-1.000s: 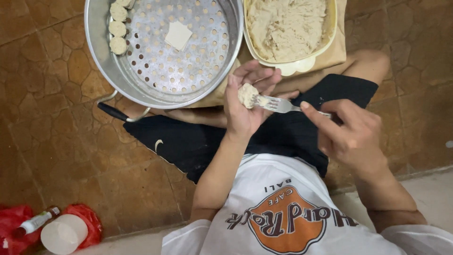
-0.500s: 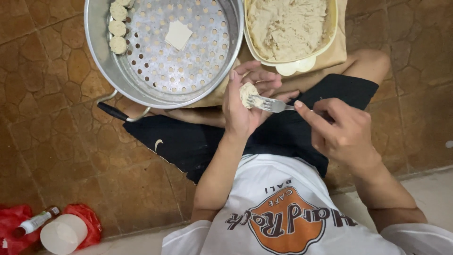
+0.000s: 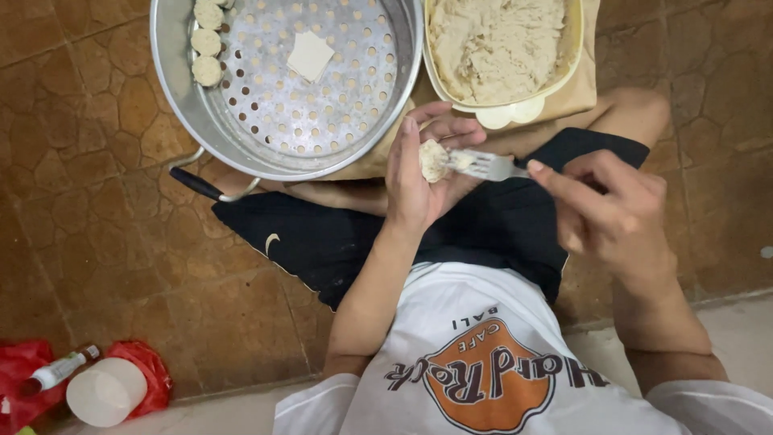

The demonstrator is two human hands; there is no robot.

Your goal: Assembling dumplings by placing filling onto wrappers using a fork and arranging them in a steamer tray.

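The left hand (image 3: 419, 173) cups a dumpling (image 3: 433, 159); the right hand (image 3: 616, 217) grips a fork (image 3: 483, 165) touching it. A steamer tray (image 3: 169, 80) and filling bowl (image 3: 573, 48) sit just beyond

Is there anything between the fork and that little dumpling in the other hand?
Nothing visible. The fork, held in the right hand, has its tines right against the dumpling cupped in the left hand. The left hand's fingers curl around the dumpling's far side, not across the fork's path.

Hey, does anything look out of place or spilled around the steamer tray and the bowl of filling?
Nothing spilled. The only oddity is one flat square wrapper lying loose mid-tray in the steamer tray, away from the finished dumplings lined along its rim.
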